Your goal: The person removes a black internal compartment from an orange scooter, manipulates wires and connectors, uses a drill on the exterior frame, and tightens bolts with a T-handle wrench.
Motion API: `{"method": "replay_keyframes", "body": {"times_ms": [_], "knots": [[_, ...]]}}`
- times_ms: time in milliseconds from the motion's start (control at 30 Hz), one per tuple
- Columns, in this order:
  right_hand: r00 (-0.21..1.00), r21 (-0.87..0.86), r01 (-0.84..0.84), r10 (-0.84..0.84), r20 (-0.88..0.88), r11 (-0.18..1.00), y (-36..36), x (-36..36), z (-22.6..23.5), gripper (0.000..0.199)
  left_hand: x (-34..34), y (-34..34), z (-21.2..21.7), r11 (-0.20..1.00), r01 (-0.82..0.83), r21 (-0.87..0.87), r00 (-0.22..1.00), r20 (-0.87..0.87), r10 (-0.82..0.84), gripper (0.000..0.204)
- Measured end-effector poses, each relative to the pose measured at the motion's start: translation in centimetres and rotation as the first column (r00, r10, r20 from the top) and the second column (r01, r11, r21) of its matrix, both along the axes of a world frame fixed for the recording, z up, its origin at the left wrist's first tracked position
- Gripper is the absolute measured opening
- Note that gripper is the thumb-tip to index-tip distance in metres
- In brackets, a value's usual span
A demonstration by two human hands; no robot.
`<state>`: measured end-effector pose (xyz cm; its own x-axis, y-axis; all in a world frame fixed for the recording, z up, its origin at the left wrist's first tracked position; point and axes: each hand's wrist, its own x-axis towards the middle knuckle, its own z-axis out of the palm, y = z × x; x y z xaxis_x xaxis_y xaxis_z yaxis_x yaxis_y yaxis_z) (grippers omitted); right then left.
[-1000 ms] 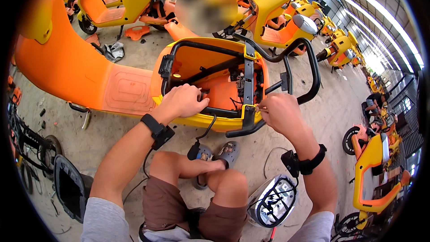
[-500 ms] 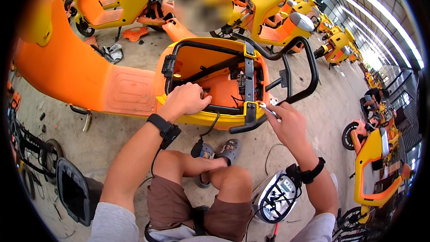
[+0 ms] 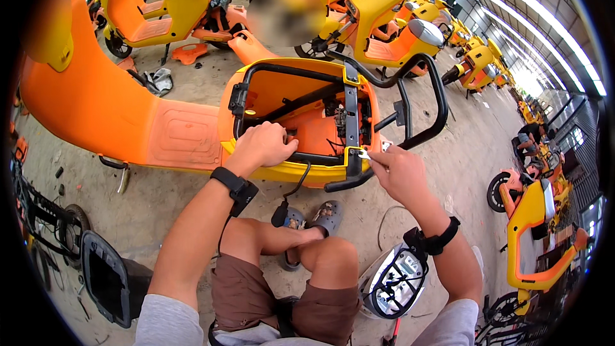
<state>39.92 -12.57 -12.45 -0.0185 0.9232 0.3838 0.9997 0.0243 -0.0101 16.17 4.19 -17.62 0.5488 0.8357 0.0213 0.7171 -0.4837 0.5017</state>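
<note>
In front of me a yellow and orange scooter body [image 3: 186, 134] lies across the view, its under-seat opening bare and ringed by a black tube frame [image 3: 291, 63]. My left hand [image 3: 266, 144] is closed over the near rim of the opening, with its fingertips hidden inside. Between the fingers of my right hand [image 3: 402, 176] is a small silver wrench [image 3: 364, 153], mostly covered by the hand. The wrench's end meets the yellow tab at the near end of a black cross bar [image 3: 351, 115]. Wiring shows inside the opening beside that bar.
A black rear rack [image 3: 442, 106] juts out to the right. A black cable with a plug [image 3: 280, 213] hangs near my shoes. A white shell with black framing [image 3: 394, 282] stands by my right arm, and an open black bin [image 3: 106, 275] stands at left. Many scooters fill the background.
My right hand has shifted slightly left, and the wrench has swung so that less of its handle shows. The left hand keeps its place on the rim. The whole view has moved slightly.
</note>
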Motion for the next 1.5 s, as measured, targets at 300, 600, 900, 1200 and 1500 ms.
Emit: {"method": "replay_keyframes", "body": {"times_ms": [300,600,900,1200,1500], "knots": [[1.000,-0.063,-0.012,0.013,0.010,0.998,0.8,0.2,0.6,0.019,0.0,-0.1,-0.1,1.000,-0.015,-0.008,1.000,-0.005,0.015,0.042],[0.999,0.210,-0.025,0.018,0.038,0.977,-1.1,2.4,-3.0,0.017,1.8,-0.1,0.6,0.998,0.059,-0.032,0.997,-0.055,-0.060,0.053],[0.555,-0.288,0.544,-0.596,-0.581,0.788,-26.9,2.6,-12.9,0.024,0.9,2.3,-2.2,0.981,0.184,0.058,0.978,0.088,-0.189,0.048],[-0.355,-0.812,0.501,-0.785,-0.508,0.299,-53.8,-8.7,-40.2,0.026,-1.2,9.6,-6.3,0.966,0.258,0.030,0.964,0.054,-0.259,0.050],[-0.436,-0.847,0.531,-0.859,-0.269,-0.004,-50.7,-12.8,-45.8,0.033,-2.9,13.2,-6.7,0.973,0.226,0.051,0.971,0.066,-0.229,0.053]]}}
